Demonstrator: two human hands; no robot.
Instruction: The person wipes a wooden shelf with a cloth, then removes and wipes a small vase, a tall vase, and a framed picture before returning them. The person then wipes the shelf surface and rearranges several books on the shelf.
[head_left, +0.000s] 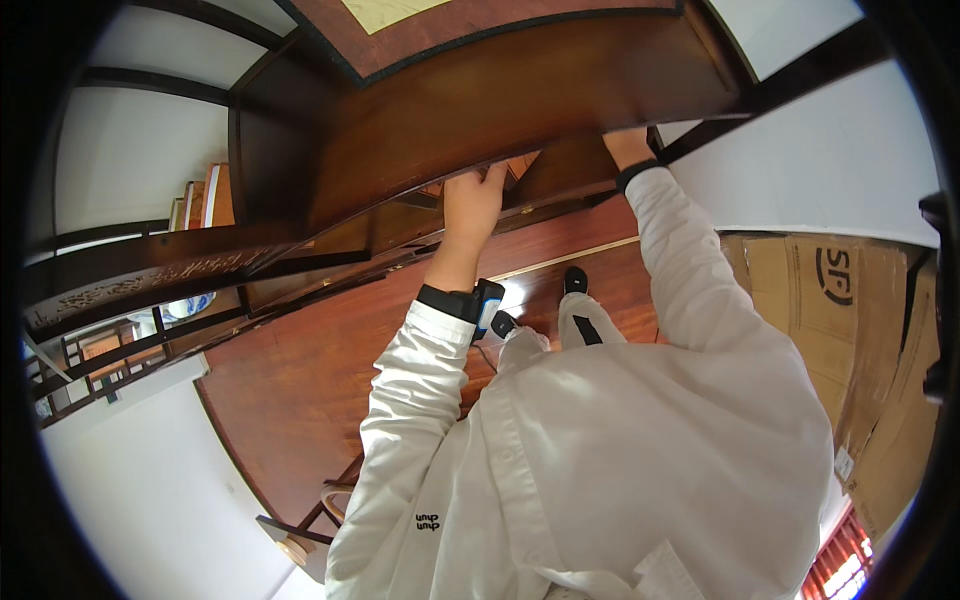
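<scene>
A dark brown wooden shelf board (465, 112) of a display cabinet stretches across the space before me. My left hand (474, 204) reaches in below its front edge, palm side partly turned away. Its fingertips are hidden under the board, close to an orange-brown object (523, 166) in the compartment beneath. Whether the fingers grip that object or only touch it cannot be made out. Farther right, my right hand (627, 145) also goes in under the board, near the cabinet's right end. Most of its fingers are covered by the wood.
Several upright books (216, 196) stand on a left shelf, above a carved wooden panel (150, 281). A blue-and-white porcelain piece (189, 306) sits lower left. Large cardboard boxes (817, 330) lean at the right by the white wall. A dark-bordered flat panel (450, 37) lies above.
</scene>
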